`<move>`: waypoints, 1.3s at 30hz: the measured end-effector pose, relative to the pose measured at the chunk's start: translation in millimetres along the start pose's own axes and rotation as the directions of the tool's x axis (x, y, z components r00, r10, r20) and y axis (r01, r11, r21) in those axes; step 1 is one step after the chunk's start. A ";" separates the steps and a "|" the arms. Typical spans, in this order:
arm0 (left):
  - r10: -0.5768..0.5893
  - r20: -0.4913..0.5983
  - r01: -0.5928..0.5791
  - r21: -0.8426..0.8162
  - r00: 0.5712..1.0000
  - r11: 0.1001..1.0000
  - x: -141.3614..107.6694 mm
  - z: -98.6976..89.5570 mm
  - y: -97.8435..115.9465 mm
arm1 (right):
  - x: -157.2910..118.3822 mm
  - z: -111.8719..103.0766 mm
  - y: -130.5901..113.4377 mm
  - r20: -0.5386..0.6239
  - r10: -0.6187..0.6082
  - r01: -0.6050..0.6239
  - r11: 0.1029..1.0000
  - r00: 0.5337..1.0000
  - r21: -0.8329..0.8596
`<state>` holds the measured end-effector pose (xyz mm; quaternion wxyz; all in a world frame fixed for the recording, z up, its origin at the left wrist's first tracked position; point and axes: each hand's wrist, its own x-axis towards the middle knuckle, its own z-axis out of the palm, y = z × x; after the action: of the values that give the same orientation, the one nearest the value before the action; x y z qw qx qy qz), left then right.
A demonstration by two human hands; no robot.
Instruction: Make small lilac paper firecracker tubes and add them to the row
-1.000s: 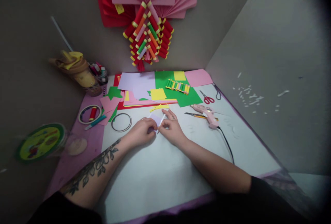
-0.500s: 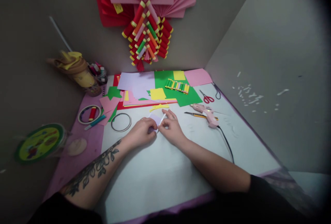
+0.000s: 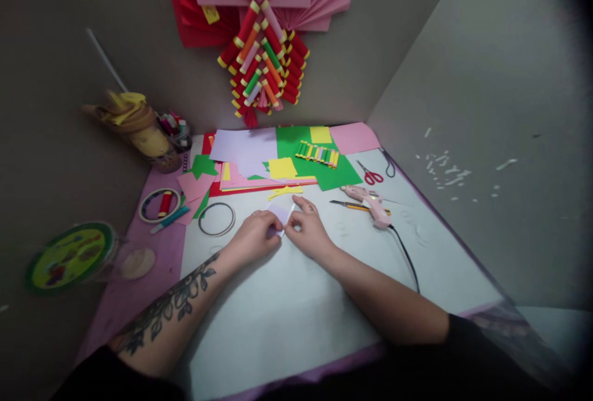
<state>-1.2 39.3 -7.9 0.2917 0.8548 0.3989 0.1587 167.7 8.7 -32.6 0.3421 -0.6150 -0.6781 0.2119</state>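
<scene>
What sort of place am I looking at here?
Probably a papercraft corner, at home or in a small studio; I can't tell which. A pink glue gun, red-handled scissors and coloured paper sheets on the table suggest it.

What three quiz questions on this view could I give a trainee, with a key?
1. True or false: the red-handled metal scissors lie farther back on the flat white work surface than the pale pink plastic glue gun.
2. What do the left hand and right hand both touch? A) red thread spool; B) small lavender paper sheet; C) blue marker.
3. What lies directly beneath the row of small, mostly green-and-yellow paper tubes?
Key: 1 true; 2 B; 3 a large green paper sheet.
</scene>
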 end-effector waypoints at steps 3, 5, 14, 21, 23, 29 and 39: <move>0.003 0.002 -0.003 -0.005 1.000 1.000 0.2 -0.8 0.6 | 0.2 0.3 0.3 0.009 -0.010 0.011 1.000 1.000 -0.017; 0.006 0.004 -0.006 -0.005 1.000 1.000 0.2 -1.1 1.0 | 0.1 0.4 -0.1 0.011 -0.014 0.014 1.000 1.000 -0.015; 0.026 0.006 -0.026 -0.004 1.000 1.000 -0.1 -2.0 1.4 | -0.2 0.7 -1.1 0.022 -0.017 0.018 1.000 1.000 -0.012; 0.037 0.009 -0.037 -0.001 0.999 0.999 0.5 -1.1 -0.7 | -0.6 1.5 -1.5 0.019 -0.059 0.059 0.998 0.998 -0.022; 0.035 0.008 -0.035 -0.004 0.999 0.999 0.6 -1.0 -0.8 | -0.8 1.9 -1.0 0.018 -0.068 0.068 0.997 0.998 -0.029; 0.042 0.009 -0.042 0.002 0.999 0.999 -0.2 -0.8 -0.3 | 0.1 3.4 0.0 0.016 -0.056 0.057 0.997 0.998 -0.050; 0.063 0.008 -0.062 -0.020 0.998 0.998 -1.2 1.3 -4.7 | -3.0 -15.4 1.8 0.038 -0.145 0.148 0.986 0.989 -0.071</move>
<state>-4.1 40.3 -11.9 0.2965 0.8646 0.3692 0.1680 180.1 4.0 -24.1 0.3228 -0.5722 -0.7342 0.1710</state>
